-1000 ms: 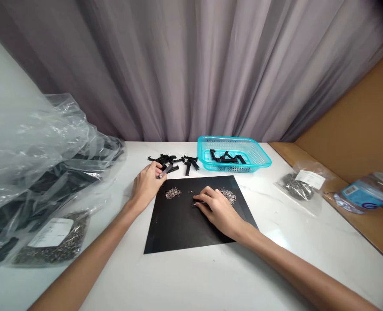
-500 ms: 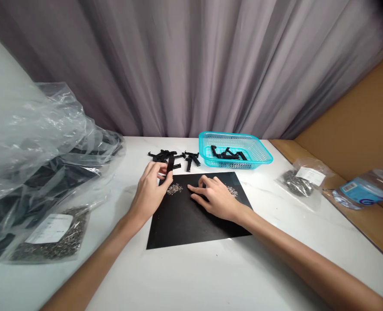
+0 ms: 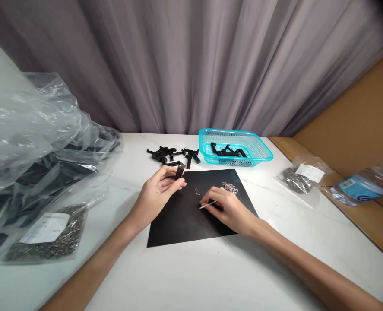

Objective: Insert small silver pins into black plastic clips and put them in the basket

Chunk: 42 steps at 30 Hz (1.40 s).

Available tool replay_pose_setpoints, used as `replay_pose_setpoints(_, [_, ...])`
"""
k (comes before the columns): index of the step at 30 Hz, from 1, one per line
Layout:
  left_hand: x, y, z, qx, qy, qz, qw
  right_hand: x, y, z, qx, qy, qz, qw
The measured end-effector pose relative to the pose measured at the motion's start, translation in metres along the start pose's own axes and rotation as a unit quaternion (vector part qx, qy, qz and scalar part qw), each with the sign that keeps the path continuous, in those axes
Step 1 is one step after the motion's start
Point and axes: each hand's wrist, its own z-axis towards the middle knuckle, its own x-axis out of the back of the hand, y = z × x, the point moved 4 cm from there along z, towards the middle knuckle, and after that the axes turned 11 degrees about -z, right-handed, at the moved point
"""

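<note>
My left hand (image 3: 154,192), above the left part of a black mat (image 3: 181,226), pinches a small black plastic part (image 3: 179,172) between thumb and fingers. Over the middle of the mat, my right hand (image 3: 232,209) grips a thin, pale, rod-like tool (image 3: 208,204) whose tip points left and down. Just beyond that tip lie a few tiny bent wire pieces (image 3: 197,191). A pile of small metal pieces (image 3: 230,187) sits on the mat behind my right hand. My left hand hides whatever lies behind it on the mat.
Several black plastic parts (image 3: 162,154) lie loose beyond the mat. A blue basket (image 3: 261,157) holds more of them. Bags of metal pieces rest at left (image 3: 61,242) and right (image 3: 295,180). Large plastic bags (image 3: 49,134) crowd the left; a water bottle (image 3: 359,188) lies at right.
My left hand has shifted slightly right and lower with the black part, which is now tilted. The right hand has moved down and right, and the thin tool now shows in it.
</note>
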Motion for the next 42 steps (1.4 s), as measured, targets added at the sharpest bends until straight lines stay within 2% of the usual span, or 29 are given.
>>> replay_pose_setpoints(5, [-0.01, -0.006, -0.001, 0.062, -0.008, -0.04, 0.997, -0.01, -0.013, -0.015, 0.03, -0.017, -0.02, 0.999])
replay_pose_setpoints(9, [-0.014, -0.008, -0.003, 0.06, -0.013, -0.031, 0.998, -0.006, -0.009, -0.016, 0.034, -0.017, -0.013, 0.999])
replay_pose_setpoints(14, [-0.022, -0.015, -0.012, 0.006, -0.057, -0.013, 0.998, 0.008, 0.006, -0.012, -0.023, 0.011, 0.066, 0.997])
replay_pose_setpoints(20, [-0.031, -0.015, -0.02, -0.048, -0.115, 0.11, 0.986, 0.019, 0.014, -0.008, -0.119, 0.017, 0.144, 0.982])
replay_pose_setpoints(25, [-0.033, -0.008, -0.023, -0.058, -0.138, 0.134, 0.98, 0.016, 0.015, -0.009, -0.122, 0.015, 0.187, 0.975])
replay_pose_setpoints(29, [-0.033, -0.006, -0.025, -0.078, -0.117, 0.168, 0.976, 0.013, 0.017, -0.01, -0.131, 0.018, 0.213, 0.968])
replay_pose_setpoints(32, [-0.032, -0.004, -0.027, -0.135, -0.105, 0.215, 0.961, 0.013, 0.013, -0.01, -0.13, 0.022, 0.268, 0.954])
replay_pose_setpoints(36, [-0.034, 0.002, -0.031, -0.217, -0.119, 0.246, 0.937, 0.013, 0.005, -0.011, -0.125, 0.01, 0.315, 0.941])
replay_pose_setpoints(42, [-0.035, 0.007, -0.033, -0.266, -0.122, 0.258, 0.921, 0.013, 0.002, -0.013, -0.137, 0.004, 0.281, 0.95])
